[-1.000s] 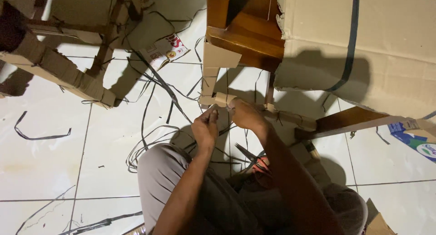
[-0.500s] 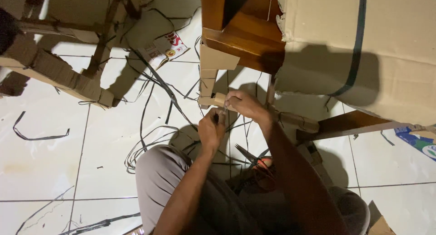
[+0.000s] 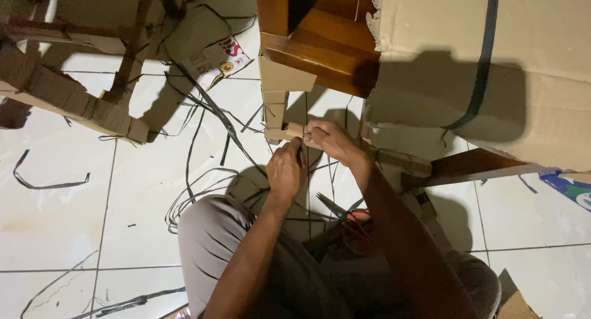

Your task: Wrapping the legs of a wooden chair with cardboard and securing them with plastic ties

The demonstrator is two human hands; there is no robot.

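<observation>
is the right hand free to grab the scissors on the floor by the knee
Probably not at once: the right hand is pinching the cardboard wrap on the wooden leg. The scissors lie uncovered just below its forearm, so once it lets go, the way looks open.

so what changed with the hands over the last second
The left hand moved up to the cardboard-wrapped chair leg, closing in beside the right hand, which stayed gripping the wrap. The scissors on the floor and the loose black straps lie as before.
</observation>
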